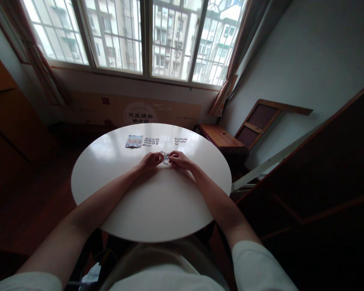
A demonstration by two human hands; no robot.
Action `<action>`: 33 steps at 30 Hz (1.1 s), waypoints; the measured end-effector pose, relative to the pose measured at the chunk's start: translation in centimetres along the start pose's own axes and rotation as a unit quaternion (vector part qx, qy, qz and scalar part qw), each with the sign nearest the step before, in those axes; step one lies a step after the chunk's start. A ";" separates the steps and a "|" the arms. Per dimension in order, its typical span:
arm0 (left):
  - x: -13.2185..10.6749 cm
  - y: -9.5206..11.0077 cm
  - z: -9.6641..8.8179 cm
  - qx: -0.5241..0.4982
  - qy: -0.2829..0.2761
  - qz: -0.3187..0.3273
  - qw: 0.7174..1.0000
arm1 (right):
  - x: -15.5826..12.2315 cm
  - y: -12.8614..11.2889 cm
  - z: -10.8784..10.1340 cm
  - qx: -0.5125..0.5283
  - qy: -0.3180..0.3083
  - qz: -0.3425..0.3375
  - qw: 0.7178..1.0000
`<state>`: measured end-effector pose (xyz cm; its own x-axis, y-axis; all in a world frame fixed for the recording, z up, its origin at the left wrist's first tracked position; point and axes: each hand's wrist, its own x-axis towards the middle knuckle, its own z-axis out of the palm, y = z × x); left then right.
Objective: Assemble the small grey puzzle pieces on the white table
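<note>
Jigsaw puzzle pieces (166,162) lie in a small cluster on the white oval table (145,202), between my two hands. From the left, my left hand (151,161) reaches in with its fingertips pinched at the cluster's edge. Opposite it, my right hand (180,160) has its thumb and fingers closed on a piece at the cluster's right side. The pieces are too small for their pattern to be made out, and my fingers partly hide them.
Farther back lie rows of pieces (151,141), beside a printed picture sheet (134,141). A smaller group of pieces (180,140) sits behind my right hand. A wooden bench (221,135) stands past the table's right edge, below the barred window.
</note>
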<state>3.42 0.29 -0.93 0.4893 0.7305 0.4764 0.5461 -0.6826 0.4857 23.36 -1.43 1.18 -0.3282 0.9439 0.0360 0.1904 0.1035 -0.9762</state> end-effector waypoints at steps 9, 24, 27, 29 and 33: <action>0.0 0.2 -0.1 -0.001 -0.002 0.001 1.000 | -0.1 -0.1 0.1 0.007 -0.003 0.003 1.000; 0.0 0.0 0.0 -0.008 -0.004 0.005 1.000 | -0.1 -0.1 0.1 0.010 -0.006 0.001 1.000; 0.0 0.1 0.0 -0.009 -0.007 0.007 1.000 | -0.1 -0.1 0.1 0.008 -0.005 -0.002 1.000; 0.0 0.2 -0.1 -0.009 -0.008 0.008 1.000 | -0.1 -0.1 0.1 0.009 -0.006 -0.004 1.000; 0.0 0.3 -0.2 -0.009 -0.008 0.006 1.000 | 0.0 0.1 0.0 0.009 -0.005 -0.004 1.000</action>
<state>3.45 0.08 -0.68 0.5066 0.7223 0.4708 0.5279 -0.6915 0.4931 23.33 -1.39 1.06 -0.3381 0.9402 0.0412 0.1710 0.1044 -0.9797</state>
